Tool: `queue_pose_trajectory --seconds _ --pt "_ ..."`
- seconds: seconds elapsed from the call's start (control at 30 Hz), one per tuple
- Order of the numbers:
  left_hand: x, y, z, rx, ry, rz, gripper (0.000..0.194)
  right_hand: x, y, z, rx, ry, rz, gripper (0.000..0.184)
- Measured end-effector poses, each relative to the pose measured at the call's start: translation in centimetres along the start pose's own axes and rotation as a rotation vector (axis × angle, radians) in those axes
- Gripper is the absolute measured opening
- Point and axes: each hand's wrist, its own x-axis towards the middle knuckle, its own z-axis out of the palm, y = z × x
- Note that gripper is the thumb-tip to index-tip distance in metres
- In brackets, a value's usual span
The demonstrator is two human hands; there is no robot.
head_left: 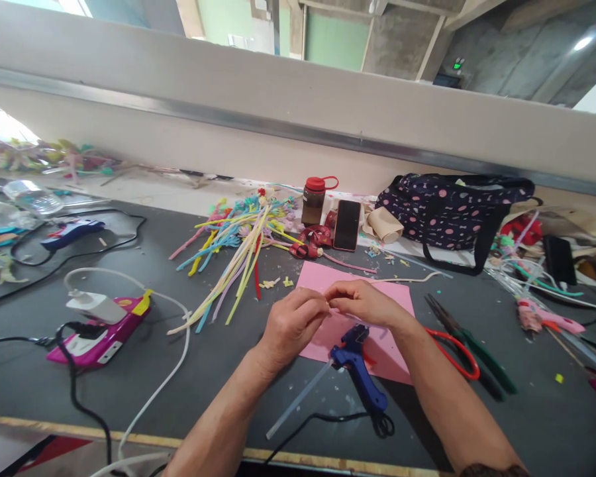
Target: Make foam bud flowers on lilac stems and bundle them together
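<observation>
My left hand (298, 321) and my right hand (360, 299) meet above a pink sheet of paper (397, 358). Both are closed, fingertips pinched together around a thin pale-purple pipe cleaner (375, 324), mostly hidden by the fingers. Just below them a blue hot glue gun (360, 374) lies partly on the sheet, a long clear glue stick (298, 403) sticking out of its back. To the right of the sheet rest red-handled scissors (459, 351) and dark green-handled pliers (477, 358).
A pile of coloured pipe cleaners (238, 245) lies at the back left. Behind the sheet stand a red-capped bottle (314, 202) and a phone (346, 225). A dark patterned bag (451, 215) is beyond. Left sits a magenta power strip (99, 338) with cables; a pink glue gun (546, 318) lies right.
</observation>
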Motion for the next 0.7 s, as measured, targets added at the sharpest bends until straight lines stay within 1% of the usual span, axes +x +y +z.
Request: queue_pose_trajectory --seconds 0.07,0.13,0.23,0.3,0.4,0.53,0.6,0.7 --pt "0.12 -0.01 -0.02 0.024 0.049 0.064 0.013 0.03 -0.21 -0.12 0.052 0.027 -0.043 0.022" --pt "0.22 0.02 -0.06 0.05 0.067 0.113 0.013 0.0 -0.38 -0.26 0.084 0.051 -0.063 0.021" --pt "0.2 0.01 -0.12 0.066 0.067 0.126 0.013 -0.11 -0.4 -0.42 0.071 0.073 -0.087 0.014" --pt "0.1 -0.01 -0.15 0.067 0.057 0.114 0.013 -0.15 -0.3 -0.47 0.022 0.06 -0.114 0.013" --pt "-0.03 0.04 -0.19 0.065 0.027 0.098 0.014 -0.16 -0.17 -0.48 -0.055 0.021 -0.121 0.015" --pt "0.04 0.33 -0.18 0.04 0.017 0.114 0.015 -0.17 -0.19 -0.56 -0.064 -0.042 -0.145 0.013" --pt "0.09 0.49 -0.12 0.008 0.022 0.079 0.014 -0.13 -0.12 -0.62 -0.013 -0.057 -0.161 0.012" --pt "0.12 0.63 -0.01 -0.077 0.009 -0.08 0.007 0.02 0.22 -0.6 0.059 -0.026 -0.154 0.011"
